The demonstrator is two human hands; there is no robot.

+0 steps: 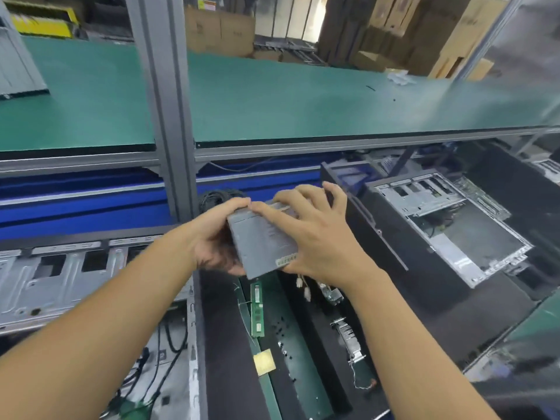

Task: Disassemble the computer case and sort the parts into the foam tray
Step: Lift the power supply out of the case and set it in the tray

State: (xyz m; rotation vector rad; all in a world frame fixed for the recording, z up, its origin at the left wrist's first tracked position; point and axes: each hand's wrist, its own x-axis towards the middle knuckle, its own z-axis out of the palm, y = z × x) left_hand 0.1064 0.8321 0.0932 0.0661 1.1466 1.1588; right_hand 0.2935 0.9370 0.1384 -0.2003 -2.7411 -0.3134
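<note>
**Both hands hold the power supply over the tray**

The left hand [216, 234] grips the power supply [263, 241] from its left side and underneath. The right hand [315, 234] clasps it from above, fingers spread over the top and far edge. The grey box hangs tilted in the air, above the far end of the foam tray [224, 328] and touching nothing else.

The case [60, 283] lies open at the left, and loose black cables show at its near end. A second case [448, 225] lies well apart on the right. Between them runs the tray, already partly filled. A metal bracket [348, 338] lies in a right-hand slot and a RAM stick [257, 307] in a middle one. A gold chip [264, 361] sits nearer the camera, with small black screws [281, 325] scattered beside it. White plugs [303, 287] dangle below the power supply.

By the look of it, the work is well along: the small parts are sorted and the bulky unit is out. What seems left is to seat it in the tray and clear the remaining cables from the case.
</note>
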